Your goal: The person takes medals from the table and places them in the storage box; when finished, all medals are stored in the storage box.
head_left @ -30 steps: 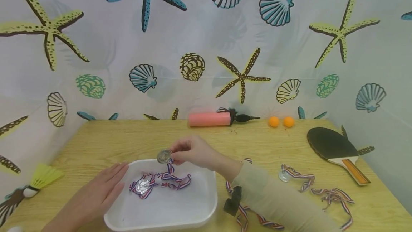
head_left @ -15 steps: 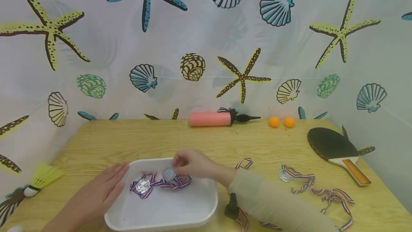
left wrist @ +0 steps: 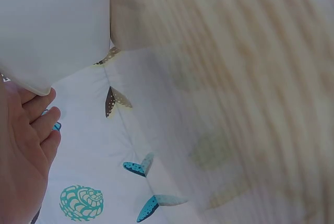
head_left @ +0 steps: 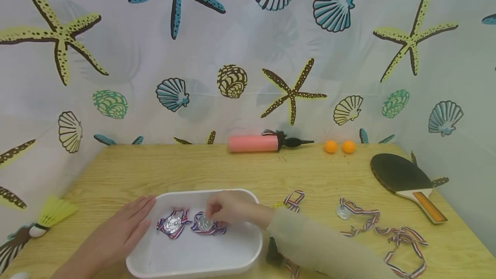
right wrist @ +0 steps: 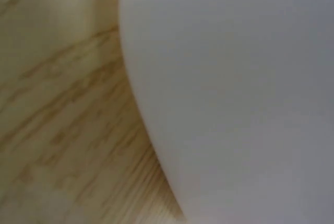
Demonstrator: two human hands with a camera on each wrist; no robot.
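A white plastic tray [head_left: 182, 257] holds two silver medals on striped red, white and blue ribbons. One medal [head_left: 172, 224] lies at the left on its bunched ribbon. My right hand [head_left: 230, 208] reaches over the tray's right part, thumb and fingertips pinching the edge of the second medal [head_left: 203, 223], low over the tray floor. My left hand [head_left: 116, 231] rests along the tray's left rim, fingers straight. The left wrist view shows its fingers [left wrist: 44, 122] against the tray's outside [left wrist: 57, 25]. The right wrist view holds only the tray wall [right wrist: 224, 104] and wooden tabletop [right wrist: 68, 130].
Right of the tray lie another silver medal [head_left: 343, 211] and loose ribbons [head_left: 404, 236], some partly behind my right sleeve [head_left: 321, 244]. A table tennis bat [head_left: 401, 173], two orange balls [head_left: 330, 146], a pink hand pump [head_left: 253, 144] and a yellow shuttlecock [head_left: 54, 213] surround them.
My right hand has lowered the second medal from above the tray's far rim down into the tray, onto its gathered ribbon. The left hand has stayed in place.
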